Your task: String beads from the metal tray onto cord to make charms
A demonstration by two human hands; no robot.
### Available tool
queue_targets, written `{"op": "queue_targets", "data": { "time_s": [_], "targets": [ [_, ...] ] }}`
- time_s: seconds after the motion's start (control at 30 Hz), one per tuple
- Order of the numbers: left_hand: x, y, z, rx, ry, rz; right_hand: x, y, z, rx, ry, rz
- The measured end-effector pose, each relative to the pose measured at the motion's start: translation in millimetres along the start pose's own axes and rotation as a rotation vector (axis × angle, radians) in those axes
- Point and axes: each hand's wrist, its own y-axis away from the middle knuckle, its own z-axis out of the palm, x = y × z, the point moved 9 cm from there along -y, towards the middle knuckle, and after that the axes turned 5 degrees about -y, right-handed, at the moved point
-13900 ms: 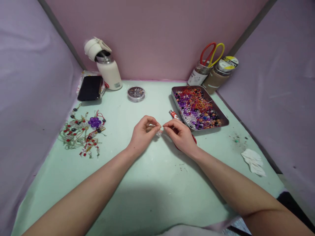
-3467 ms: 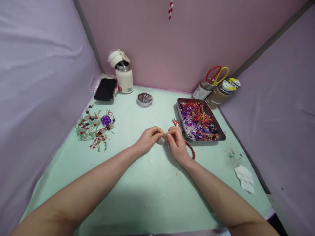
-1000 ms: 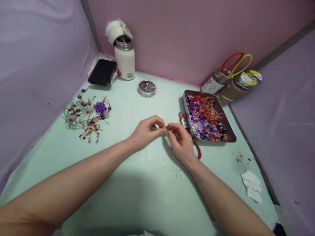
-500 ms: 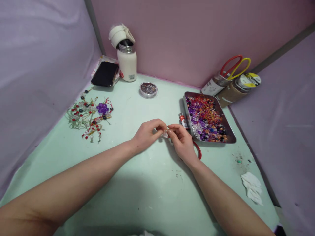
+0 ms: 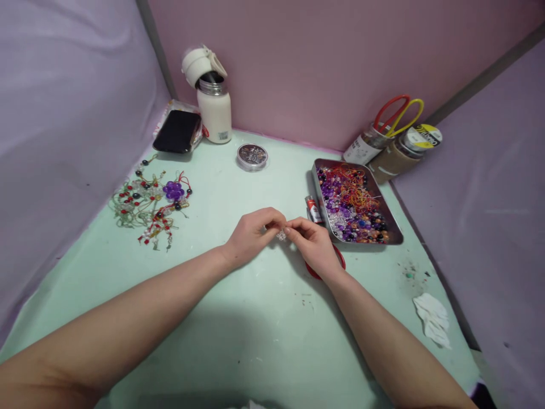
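Note:
My left hand and my right hand meet over the middle of the pale green table, fingers pinched together. Between the fingertips sits a small cluster of clear beads; both hands pinch it. A red cord loop lies partly under my right hand. Just right of my right hand stands a metal tray full of purple, clear, dark and orange beads with red and yellow cord.
A small red tube lies beside the tray. Finished beaded charms lie at the left. At the back stand a black phone, a white flask, a round thread spool and jars with scissors. Crumpled tissue is front right.
The view has shifted a little. Both hands stay pinched on the clear beads at the same spot, with only small finger movements.

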Motion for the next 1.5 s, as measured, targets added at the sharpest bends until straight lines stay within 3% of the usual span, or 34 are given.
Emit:
{"op": "queue_targets", "data": {
  "time_s": [0.2,0.47,0.7,0.83,1.03,1.1,1.2,1.33,1.5],
  "targets": [
    [1,1,0.3,0.025,-0.001,0.043,-1,1,1,0.012,0.031,0.010],
    [-19,1,-8.6,0.156,0.065,-0.139,-6,4,-1,0.045,0.043,-0.065],
    [-22,0,-23.9,0.249,-0.140,-0.200,-19,5,-3,0.043,-0.056,-0.237],
    [-28,-3,-17.5,0.172,-0.156,-0.227,-18,5,-5,0.056,-0.171,-0.239],
    [-30,-7,-4.4,-0.034,-0.115,-0.266,-5,-1,1,0.025,-0.571,-0.022],
    [-31,-6,-2.3,-0.061,0.016,-0.306,1,-3,3,0.035,-0.700,0.073],
    [-29,-5,8.5,-0.116,0.385,-0.353,12,-4,8,0.022,-0.837,0.213],
    [-27,1,29.1,-0.225,0.824,-0.442,16,-2,15,-0.040,-0.870,0.263],
    [-31,5,35.1,-0.300,0.813,-0.471,10,0,17,-0.062,-0.744,0.208]
  ]
}}
